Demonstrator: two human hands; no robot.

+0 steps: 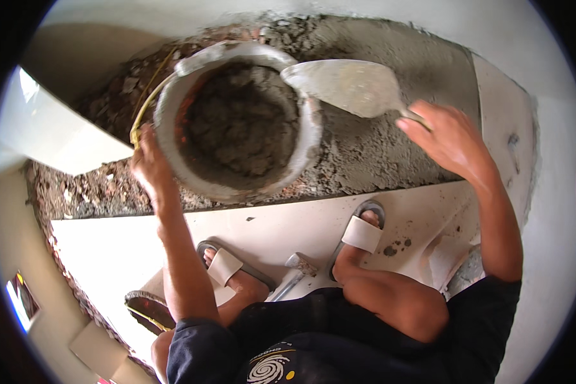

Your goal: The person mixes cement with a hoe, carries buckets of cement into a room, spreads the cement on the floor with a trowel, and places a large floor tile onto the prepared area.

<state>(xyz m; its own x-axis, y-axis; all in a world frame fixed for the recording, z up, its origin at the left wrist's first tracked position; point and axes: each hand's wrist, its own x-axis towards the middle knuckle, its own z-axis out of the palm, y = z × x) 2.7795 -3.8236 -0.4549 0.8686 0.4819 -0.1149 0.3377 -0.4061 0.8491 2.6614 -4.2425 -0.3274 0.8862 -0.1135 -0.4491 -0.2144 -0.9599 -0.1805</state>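
My left hand [150, 163] is closed at the left side of a pale, mortar-crusted bucket [165, 121], gripping its yellow handle [142, 121]. Wet grey mortar [237, 125] lies inside the bucket, which stands on the rubble bed. My right hand [447, 137] is wrapped around the handle of a trowel [352, 86]. The trowel's broad blade, smeared with mortar, points left, and its tip overlaps the bucket's right rim in view; whether it touches the rim I cannot tell.
Spread mortar [429, 77] covers the bed right of the bucket; broken rubble [102, 185] lies left. A white panel [57, 128] juts in at left. Pale tile [109, 237] bears my sandalled feet, with a hammer [294, 272] between them. Another dark bucket [148, 307] sits lower left.
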